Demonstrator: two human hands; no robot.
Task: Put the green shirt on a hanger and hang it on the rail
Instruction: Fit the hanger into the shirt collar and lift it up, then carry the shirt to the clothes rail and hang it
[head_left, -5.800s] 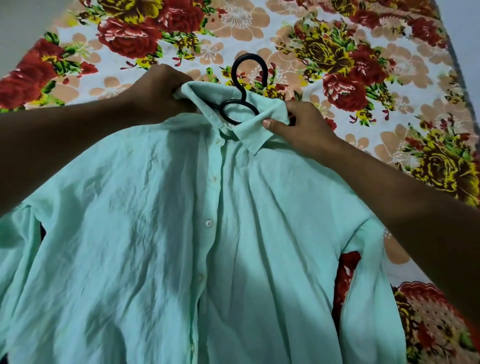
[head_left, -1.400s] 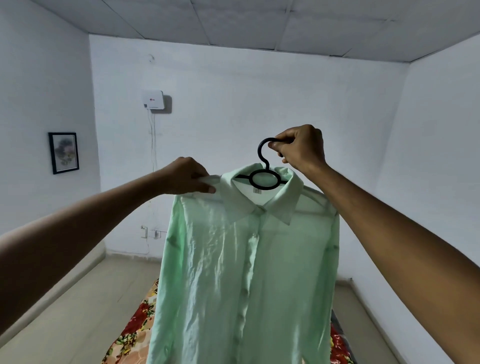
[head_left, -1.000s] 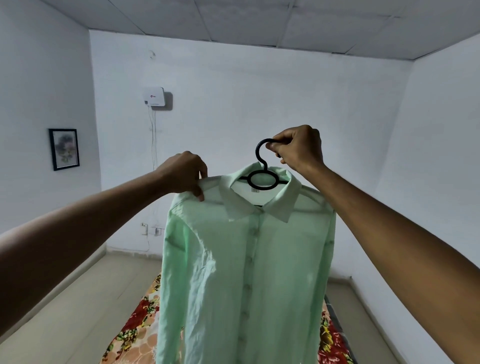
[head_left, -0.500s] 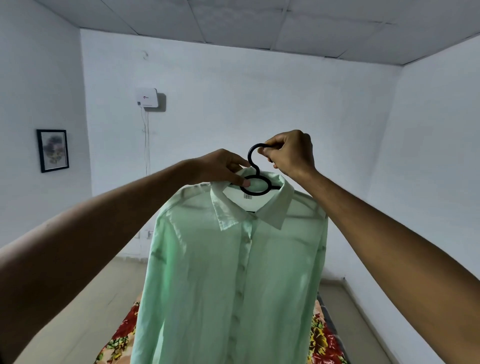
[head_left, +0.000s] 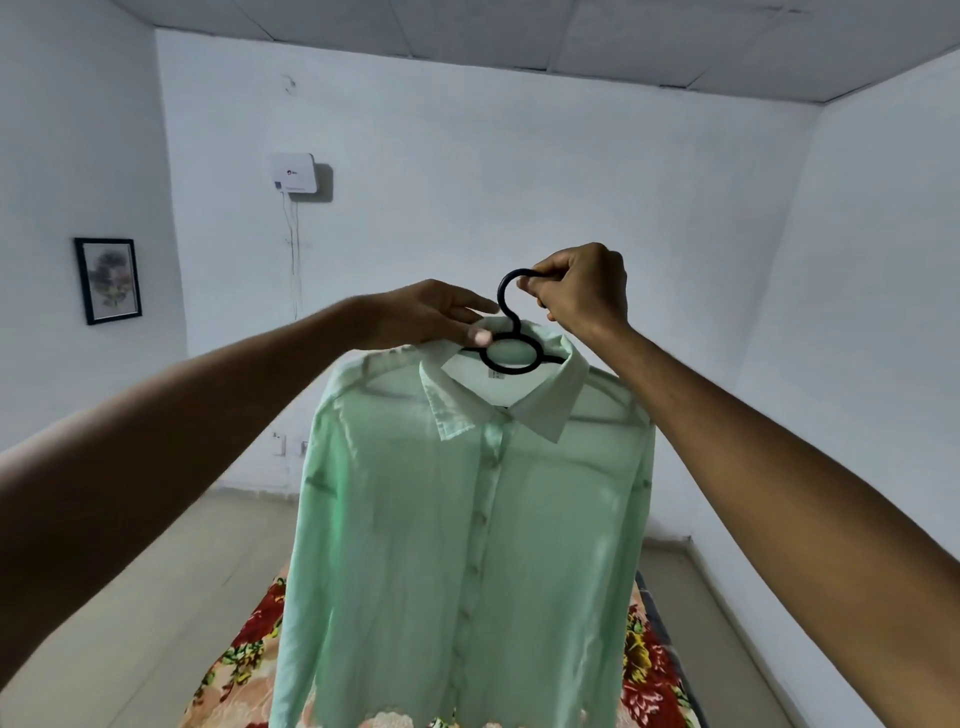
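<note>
While the right hand (head_left: 576, 291) pinches the top curve of the black hanger (head_left: 511, 332) by its hook, the green shirt (head_left: 467, 519) hangs from it at full length, collar up at 12 o'clock and hem down at 6 o'clock, so its long axis runs straight down in front of the bed (head_left: 249, 639) below. That grip is closed on the hook and carries the whole weight. The left hand (head_left: 431, 317), at 9 o'clock from the hook, has its fingers fairly straight and its thumb pressed on the collar just beside the hanger's round loop; it steadies rather than holds. No rail shows anywhere in this view, so which way the hook must travel cannot be told. As I judge it, the shirt is seated on the hanger, and the right hand is the one placed to carry the hook onto the rail once that is found.
</note>
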